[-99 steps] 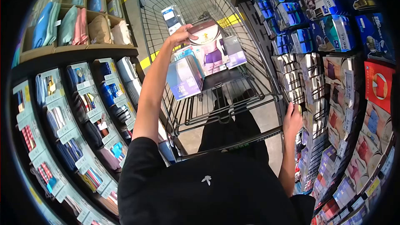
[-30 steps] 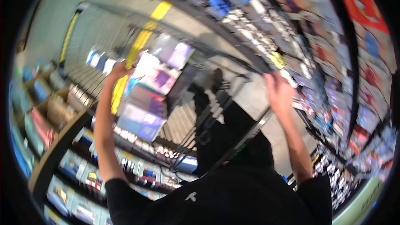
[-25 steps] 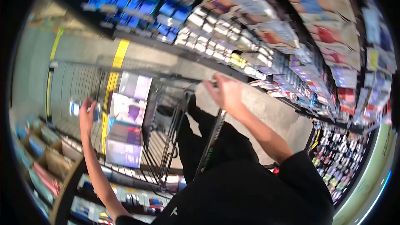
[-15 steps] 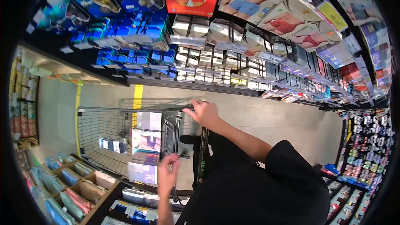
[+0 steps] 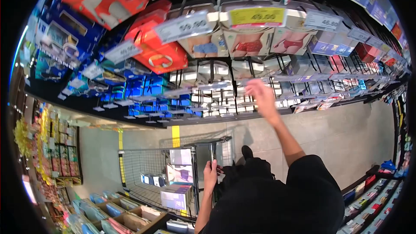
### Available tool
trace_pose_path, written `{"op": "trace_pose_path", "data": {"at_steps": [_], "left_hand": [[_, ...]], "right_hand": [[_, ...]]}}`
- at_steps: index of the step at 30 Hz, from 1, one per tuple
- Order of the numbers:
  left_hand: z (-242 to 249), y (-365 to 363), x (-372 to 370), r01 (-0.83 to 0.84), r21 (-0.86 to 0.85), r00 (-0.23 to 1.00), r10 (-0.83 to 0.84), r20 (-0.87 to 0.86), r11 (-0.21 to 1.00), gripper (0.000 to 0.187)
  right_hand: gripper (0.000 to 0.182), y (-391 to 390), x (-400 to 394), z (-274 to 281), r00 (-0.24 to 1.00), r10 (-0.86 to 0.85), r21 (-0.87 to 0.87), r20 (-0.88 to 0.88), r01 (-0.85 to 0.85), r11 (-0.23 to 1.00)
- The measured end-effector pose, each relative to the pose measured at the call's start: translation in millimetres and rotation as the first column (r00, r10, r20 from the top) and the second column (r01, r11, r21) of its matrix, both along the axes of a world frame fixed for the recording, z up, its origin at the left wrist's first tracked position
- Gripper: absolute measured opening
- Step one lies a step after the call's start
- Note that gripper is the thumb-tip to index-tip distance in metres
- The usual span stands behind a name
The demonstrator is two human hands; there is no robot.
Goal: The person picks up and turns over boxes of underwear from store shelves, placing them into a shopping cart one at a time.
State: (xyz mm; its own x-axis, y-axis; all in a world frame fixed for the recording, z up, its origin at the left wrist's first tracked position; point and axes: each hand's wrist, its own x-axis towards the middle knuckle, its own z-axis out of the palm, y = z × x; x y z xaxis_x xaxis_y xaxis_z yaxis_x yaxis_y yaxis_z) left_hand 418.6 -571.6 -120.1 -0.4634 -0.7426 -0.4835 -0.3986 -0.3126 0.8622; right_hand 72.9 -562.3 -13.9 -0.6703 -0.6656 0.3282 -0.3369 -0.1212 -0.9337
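Note:
My left hand is wrapped round the handle of a wire shopping cart. Inside the cart lie several boxed underwear packs and a small dark-and-white bundle. Slightly blurred, my right hand is held out in front of the hanging rack with its fingers loosely apart and nothing visible in them. Closest to it are rows of pale boxed packs on hooks. Boxes picturing red underwear hang higher up.
Price tags stick out from the rack, including a yellow one. Orange boxes and blue packs hang to the left. Divided bins of folded goods stand beside the cart at lower left. Yellow strips mark the floor.
My right hand has left the cart handle and risen toward the rack. My left hand has come down onto the handle. The view has shifted, with the cart now lower and more rack visible.

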Motion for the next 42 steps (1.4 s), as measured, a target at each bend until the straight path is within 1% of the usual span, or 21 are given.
{"op": "trace_pose_path", "data": {"at_steps": [2,4,6,8,10,12,14,15,16,17,18,20,22,24,25,26,28,30,34,39,42], "left_hand": [[2.3,-12.2,-14.7,-0.023,0.116,0.999,0.019,0.042,0.993,0.043],[-8.5,-29.5,-26.4,0.003,0.146,0.999,-0.009,0.039,0.989,0.057],[-12.0,-45.5,-41.9,-0.039,0.209,0.997,0.025,0.067,0.977,0.067],[-1.2,-54.7,-62.5,-0.111,0.177,0.99,0.092,0.108,0.978,0.073],[-2.2,-56.1,-67.7,-0.126,0.129,0.985,0.109,0.133,0.984,0.072],[-5.0,-54.8,-67.7,-0.096,0.102,0.99,0.084,0.111,0.99,0.071],[-7.4,-54.2,-62.8,-0.068,0.076,0.994,0.06,0.092,0.995,0.069],[-8.2,-56.1,-60.8,-0.033,0.105,0.998,0.027,0.059,0.994,0.066],[-9.3,-58.5,-56.6,0.002,0.135,1.0,-0.006,0.027,0.991,0.063],[-11.9,-61.6,-51.1,0.085,0.125,0.996,-0.084,-0.014,0.989,0.054],[-10.6,-60.3,-51.1,0.077,0.13,0.997,-0.078,-0.004,0.988,0.041],[-4.4,-55.0,-46.7,0.229,-0.059,0.971,-0.223,0.084,0.972,0.035],[-18.5,-60.0,-29.7,0.343,-0.158,0.925,-0.305,0.226,0.926,0.05],[-24.7,-56.3,-16.3,0.407,-0.324,0.892,-0.296,0.341,0.854,0.059],[-18.4,-55.3,-12.4,0.416,-0.175,0.873,-0.338,0.351,0.892,0.061],[-14.9,-50.3,-8.2,0.409,-0.181,0.878,-0.332,0.345,0.894,0.061],[-6.8,-37.8,-3.8,0.253,-0.226,0.965,-0.228,0.131,0.941,0.053],[9.7,-27.6,0.0,0.236,-0.255,0.964,-0.193,0.182,0.938,0.046],[10.6,-19.4,9.0,0.104,-0.328,0.99,-0.065,0.127,0.939,0.04],[36.1,-14.1,7.4,0.008,-0.441,0.99,0.056,0.132,0.897,0.032],[34.5,-17.7,13.5,-0.047,-0.494,0.989,0.109,0.097,0.868,0.028]], "right_hand": [[0.016,22.8,-53.9,17.2,0.983,-0.17,-0.153,0.066,0.178,0.972],[0.017,45.9,-99.0,27.2,0.951,-0.307,-0.209,0.028,0.306,0.929],[0.022,64.4,-128.3,37.3,0.905,-0.422,-0.209,0.058,0.424,0.881],[0.025,76.4,-150.8,43.9,0.868,-0.497,-0.131,0.025,0.495,0.859],[0.028,80.3,-164.9,44.3,0.761,-0.63,-0.152,-0.152,0.612,0.776],[0.031,75.9,-171.2,43.8,0.738,-0.651,-0.097,-0.18,0.645,0.758],[0.048,66.8,-173.7,40.2,0.72,-0.629,-0.053,-0.293,0.645,0.762],[0.06,65.5,-174.8,40.1,0.786,-0.577,0.0,-0.222,0.592,0.806],[0.06,63.4,-176.9,37.4,0.782,-0.586,-0.006,-0.212,0.599,0.801],[0.061,60.0,-180.2,32.3,0.783,-0.578,-0.028,-0.232,0.588,0.808],[0.062,57.2,-182.3,27.4,0.784,-0.566,-0.048,-0.255,0.575,0.817],[0.059,57.2,-182.8,24.9,0.755,-0.587,-0.091,-0.292,0.589,0.803],[0.052,59.3,-178.6,31.9,0.811,-0.551,-0.082,-0.199,0.546,0.834],[0.043,62.4,-181.8,35.0,0.821,-0.533,-0.142,-0.203,0.514,0.846],[0.039,65.7,-182.4,36.8,0.89,-0.431,-0.137,-0.145,0.414,0.9],[0.035,69.3,-183.1,36.9,0.944,-0.318,-0.134,-0.087,0.306,0.943],[0.028,72.6,-187.5,31.5,0.969,-0.243,-0.166,-0.052,0.231,0.959],[0.025,73.0,-185.0,32.6,0.985,-0.094,-0.311,0.145,0.136,0.941],[0.022,81.3,-184.8,32.1,0.985,-0.069,-0.324,0.16,0.118,0.939],[0.046,101.4,-177.2,38.5,0.986,0.013,-0.349,0.169,0.047,0.936],[0.045,115.8,-166.4,43.8,0.97,0.083,-0.382,0.228,0.011,0.924]]}}
